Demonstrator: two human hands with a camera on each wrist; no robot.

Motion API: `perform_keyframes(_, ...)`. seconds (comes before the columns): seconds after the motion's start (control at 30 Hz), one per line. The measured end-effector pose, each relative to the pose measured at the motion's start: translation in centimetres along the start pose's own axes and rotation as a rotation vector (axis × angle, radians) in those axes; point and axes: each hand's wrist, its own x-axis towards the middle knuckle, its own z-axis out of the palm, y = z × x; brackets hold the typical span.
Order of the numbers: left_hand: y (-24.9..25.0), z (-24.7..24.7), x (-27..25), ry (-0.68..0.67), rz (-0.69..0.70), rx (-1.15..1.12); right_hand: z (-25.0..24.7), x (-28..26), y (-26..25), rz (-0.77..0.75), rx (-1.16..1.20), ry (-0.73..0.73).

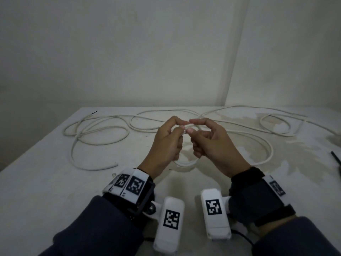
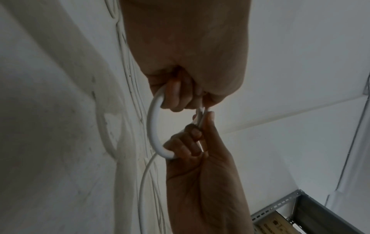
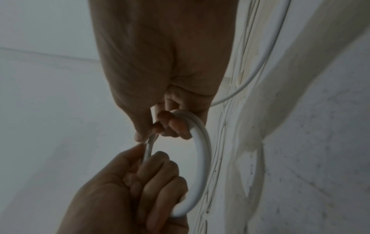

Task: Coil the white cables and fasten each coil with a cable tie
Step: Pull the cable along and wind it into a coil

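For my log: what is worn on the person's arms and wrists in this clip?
Both arms wear dark blue-grey sleeves. The left hand and right hand are bare. Each wrist carries a black strap with white panels printed with black square markers. A white rounded camera housing with its own square marker is mounted under each wrist; a thin black cable runs from the right one.
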Motion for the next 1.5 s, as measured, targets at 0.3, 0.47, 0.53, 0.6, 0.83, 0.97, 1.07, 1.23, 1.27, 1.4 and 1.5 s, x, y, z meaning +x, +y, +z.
perform_keyframes(0.3,-0.3,-0.8,0.1,-0.058,-0.103,-0.181,0.1,-0.3,-0.5,-0.069,-0.106,0.044)
perform_keyframes(0.47,-0.4,-0.8,0.3,-0.018,-0.159,-0.253,-0.5,0.0,-0.5,-0.072,-0.183,0.023)
perform_keyframes(0.53,-0.4,-0.6,0.2,0.021,-0.096,-0.176,-0.8,0.2,-0.2,-0.066,-0.304,0.028)
perform_keyframes(0.6,-0.2,-0.4,0.0,0.053,-0.029,-0.093,-1.0,0.2,-0.1,-0.096,-0.444,0.091)
perform_keyframes(0.83,0.4,0.0,-0.2,0.140,0.172,0.025,-0.8,0.0,-1.0,-0.148,-0.529,0.083)
perform_keyframes(0.97,0.3,-0.1,-0.1,0.236,0.170,-0.050,0.1,-0.7,-1.4,0.077,0.006,-0.203)
perform_keyframes(1.07,0.2,-0.3,0.1,0.318,0.131,-0.119,0.8,-0.8,-1.5,0.153,0.225,-0.270)
perform_keyframes(1.23,-0.2,-0.3,0.2,0.210,0.027,-0.206,1.5,-0.5,-1.1,0.238,0.358,-0.213)
perform_keyframes(1.27,-0.2,-0.3,0.3,0.165,-0.001,-0.253,1.5,-0.4,-1.2,0.222,0.367,-0.160)
perform_keyframes(1.4,-0.6,-0.3,0.4,-0.003,-0.353,-0.475,0.3,0.2,-2.0,0.107,0.562,0.056)
perform_keyframes(1.5,-0.7,0.1,-0.9,-0.477,-0.651,-0.101,-0.6,0.3,-2.9,0.032,0.781,0.120)
